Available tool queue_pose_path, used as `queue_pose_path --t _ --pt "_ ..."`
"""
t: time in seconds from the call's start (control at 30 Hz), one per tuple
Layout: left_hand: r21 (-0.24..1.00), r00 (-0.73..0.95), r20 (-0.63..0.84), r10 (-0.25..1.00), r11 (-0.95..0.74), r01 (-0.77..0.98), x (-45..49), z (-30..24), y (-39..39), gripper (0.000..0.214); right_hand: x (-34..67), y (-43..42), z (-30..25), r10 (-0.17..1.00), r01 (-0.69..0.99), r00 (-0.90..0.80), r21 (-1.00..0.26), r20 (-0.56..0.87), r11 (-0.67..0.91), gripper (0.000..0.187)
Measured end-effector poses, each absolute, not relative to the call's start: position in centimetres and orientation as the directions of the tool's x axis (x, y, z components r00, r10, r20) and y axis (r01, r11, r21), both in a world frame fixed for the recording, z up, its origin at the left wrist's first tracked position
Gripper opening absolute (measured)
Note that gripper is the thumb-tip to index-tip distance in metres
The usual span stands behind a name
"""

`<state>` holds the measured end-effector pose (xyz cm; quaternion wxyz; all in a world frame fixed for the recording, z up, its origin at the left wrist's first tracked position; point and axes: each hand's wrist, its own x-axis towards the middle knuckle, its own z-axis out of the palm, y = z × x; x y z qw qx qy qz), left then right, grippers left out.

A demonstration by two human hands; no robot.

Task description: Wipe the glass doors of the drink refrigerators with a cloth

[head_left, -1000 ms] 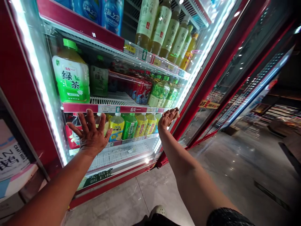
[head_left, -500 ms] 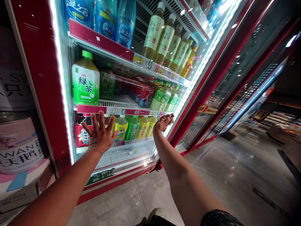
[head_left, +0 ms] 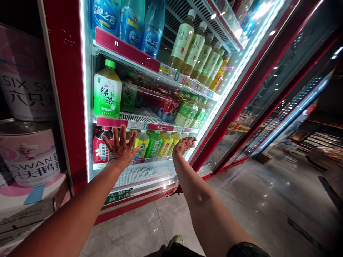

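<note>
My left hand (head_left: 120,150) is open with fingers spread, palm toward the lower shelf of a lit drinks fridge, just in front of a red-labelled bottle (head_left: 100,148) and a yellow bottle (head_left: 141,144). My right hand (head_left: 182,145) reaches to the right end of the same row, near the fridge's lit right edge. Its fingers are curled on a small pale cloth, of which only a corner shows. A big green tea bottle (head_left: 107,93) stands on the wire shelf above my left hand, behind the red price rail (head_left: 158,127).
Blue water bottles (head_left: 128,21) and pale tea bottles (head_left: 197,50) fill the top shelf; red cans (head_left: 168,107) sit mid-shelf. The glass fridge door (head_left: 268,89) stands open to the right. A pink canister (head_left: 29,157) on boxes stands at left. Glossy tiled floor (head_left: 254,200) lies below.
The fridge has slid rightward in view and looks smaller. Both hands stay by the lower shelf; the right hand has dropped slightly and less of the pale cloth shows.
</note>
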<state>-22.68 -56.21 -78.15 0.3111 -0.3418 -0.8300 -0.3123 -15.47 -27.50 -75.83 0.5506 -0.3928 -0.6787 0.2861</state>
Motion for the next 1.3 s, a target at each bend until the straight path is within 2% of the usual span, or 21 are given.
queue_pose_path --t 0.1,0.17,0.2,0.3,0.37,0.43,0.53,0.6,0.63,0.7,0.77,0.8,0.87,1.0,1.07,1.23,1.3 --pt "0.297 -0.576 0.721 0.385 0.579 0.759 -22.7 -78.1 -56.3 0.098 -16.5 -28.7 -76.4 0.860 0.226 -0.070 -0.832 0.505 0.507 0.067" --pt "0.287 -0.575 0.714 0.400 0.581 0.761 -22.7 -78.1 -56.3 0.105 -17.4 -30.9 -77.4 0.834 0.227 -0.116 -0.803 0.540 0.552 0.070" --pt "0.278 -0.574 0.708 0.412 0.584 0.763 -22.6 -78.0 -56.4 0.109 -17.8 -32.1 -78.1 0.803 0.225 -0.160 -0.771 0.574 0.596 0.071" --pt "0.254 -0.578 0.687 0.441 0.599 0.759 -22.5 -77.8 -56.6 0.120 -18.0 -34.5 -80.1 0.618 0.196 -0.366 -0.592 0.696 0.782 0.070" --pt "0.246 -0.588 0.666 0.459 0.609 0.754 -22.5 -77.6 -56.8 0.127 -17.6 -34.6 -80.6 0.568 0.175 -0.424 -0.551 0.706 0.816 0.069" --pt "0.239 -0.598 0.640 0.483 0.614 0.752 -22.4 -77.4 -57.0 0.131 -17.5 -34.1 -80.2 0.611 0.167 -0.378 -0.598 0.695 0.784 0.068" --pt "0.226 -0.601 0.626 0.497 0.623 0.749 -22.5 -77.5 -57.1 0.133 -18.4 -34.3 -79.1 0.710 0.163 -0.216 -0.693 0.670 0.703 0.069" --pt "0.225 -0.595 0.641 0.484 0.623 0.749 -22.6 -77.7 -57.0 0.136 -19.2 -35.7 -79.0 0.684 0.169 -0.204 -0.663 0.701 0.730 0.071" --pt "0.228 -0.591 0.651 0.476 0.620 0.751 -22.7 -77.9 -56.9 0.139 -19.3 -36.5 -79.4 0.624 0.167 -0.253 -0.602 0.739 0.781 0.070" --pt "0.230 -0.579 0.668 0.468 0.610 0.758 -22.8 -78.2 -56.8 0.143 -19.0 -37.6 -80.5 0.415 0.125 -0.422 -0.401 0.806 0.907 0.065" --pt "0.224 -0.568 0.678 0.467 0.604 0.764 -22.9 -78.3 -56.8 0.145 -18.1 -37.7 -81.6 0.179 0.053 -0.586 -0.183 0.790 0.982 0.054" --pt "0.218 -0.564 0.679 0.470 0.605 0.766 -23.0 -78.4 -56.9 0.144 -17.6 -37.3 -81.8 0.098 0.029 -0.638 -0.103 0.764 0.994 0.048" --pt "0.203 -0.559 0.676 0.480 0.608 0.768 -23.0 -78.4 -57.0 0.142 -16.8 -36.0 -81.3 0.029 0.022 -0.677 -0.019 0.735 1.000 0.044" --pt "0.193 -0.561 0.675 0.479 0.619 0.761 -23.0 -78.6 -57.0 0.136 -17.3 -35.6 -78.9 0.104 0.109 -0.569 -0.050 0.816 0.993 0.051" --pt "0.195 -0.565 0.678 0.470 0.626 0.755 -23.0 -78.7 -56.9 0.134 -17.8 -36.9 -78.6 0.071 0.101 -0.583 -0.015 0.810 0.995 0.052" --pt "0.174 -0.552 0.677 0.487 0.622 0.763 -23.1 -78.8 -57.6 0.121 -17.1 -38.6 -79.3 -0.304 -0.184 -0.741 0.255 0.598 0.949 0.044" --pt "0.139 -0.532 0.671 0.516 0.617 0.775 -23.1 -78.7 -58.5 0.122 -16.8 -38.0 -78.4 -0.385 -0.246 -0.729 0.308 0.565 0.919 0.039"
